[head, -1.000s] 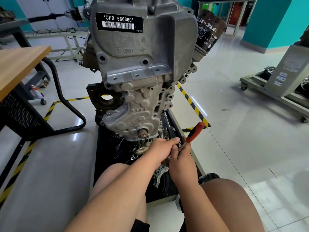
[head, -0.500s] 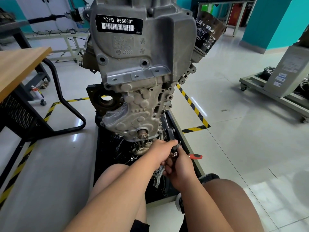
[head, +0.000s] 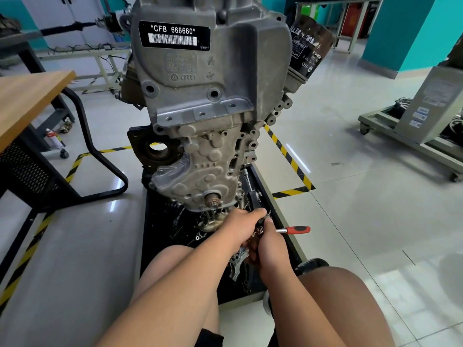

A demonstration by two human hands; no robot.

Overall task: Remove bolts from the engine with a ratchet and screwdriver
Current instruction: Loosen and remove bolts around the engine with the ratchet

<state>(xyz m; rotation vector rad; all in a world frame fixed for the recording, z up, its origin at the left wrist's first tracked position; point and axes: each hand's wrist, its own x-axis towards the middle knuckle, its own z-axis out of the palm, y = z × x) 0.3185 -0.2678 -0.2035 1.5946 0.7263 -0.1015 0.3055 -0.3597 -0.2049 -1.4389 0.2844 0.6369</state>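
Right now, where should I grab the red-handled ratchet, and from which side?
Take the ratchet by its red grip, coming from the right: that end sticks out roughly level and free, while the head end is buried between the left hand and right hand by the engine.

Place: a motor workshop is indicated.
Engine: a bare engine (head: 213,96) is stood upright in a black tray (head: 271,196) on the floor, with an oil filter (head: 310,46) fitted to its side.
Marking: a barcode label (head: 174,36) reading "*CFB 666660*" is fixed to the casting.
Floor: pale glossy tiles (head: 350,209) are marked off with yellow-and-black hazard tape (head: 288,156).
Furniture: a wood-topped bench (head: 27,96) on a black steel frame is set at the left; a wheeled equipment stand (head: 411,136) is parked at the right.
Tools: a red-handled ratchet (head: 295,230) is held at the engine's foot.
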